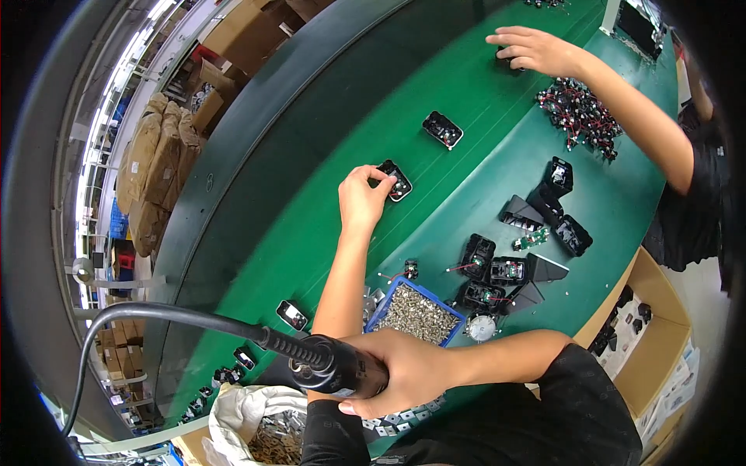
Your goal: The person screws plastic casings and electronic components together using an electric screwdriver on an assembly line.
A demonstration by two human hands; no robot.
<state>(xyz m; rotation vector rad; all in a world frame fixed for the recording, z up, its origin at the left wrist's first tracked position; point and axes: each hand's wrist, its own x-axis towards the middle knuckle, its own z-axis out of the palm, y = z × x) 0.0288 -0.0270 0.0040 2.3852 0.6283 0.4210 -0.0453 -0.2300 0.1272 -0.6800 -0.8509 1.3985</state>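
My left hand (364, 200) reaches out over the green belt, fingers closed on the near edge of a small black plastic housing (401, 188) with parts inside. Close to my body, my right hand (416, 369) is wrapped round a black corded electric screwdriver (330, 365), whose thick cable loops off to the left. The screwdriver's tip is out of sight. Below my right forearm's far side, a blue tray (453, 339) holds a heap of small metal screws (416, 314). Another black housing (443, 130) lies farther up the belt.
A co-worker's hand (536, 50) touches a dark part at the upper right. Black housings (509, 270), a green circuit board (531, 239) and a pile of wired parts (579, 116) lie on the right-hand worktop. A white sack (233, 412) and a cardboard box (660, 342) stand near me.
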